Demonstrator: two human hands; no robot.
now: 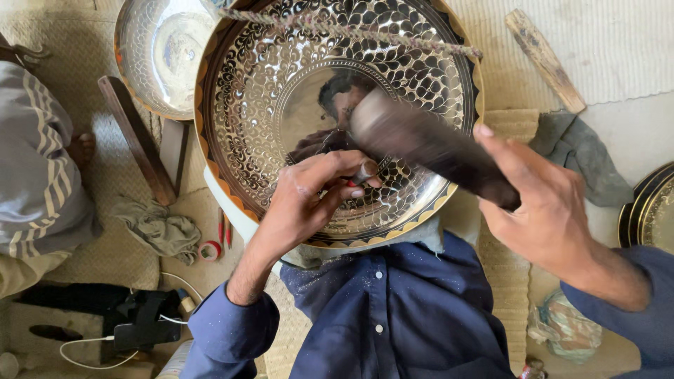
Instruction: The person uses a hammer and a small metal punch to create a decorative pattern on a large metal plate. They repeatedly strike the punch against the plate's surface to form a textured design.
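I see the big engraved brass tray (393,77) propped on my lap, its leaf pattern covering nearly the whole face; only the smooth centre disc stays plain. My left hand (309,200) has its fingers closed on a small chisel (365,170) at the near rim; my right hand (544,207) grips a blurred mallet (428,144). A second tray (158,52) lies far left, rags (161,228) and pliers (225,228) nearby.

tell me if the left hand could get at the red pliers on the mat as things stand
Probably not right away: the left hand is pinching a small chisel against the engraved tray. The red pliers lie uncovered just beside that forearm.
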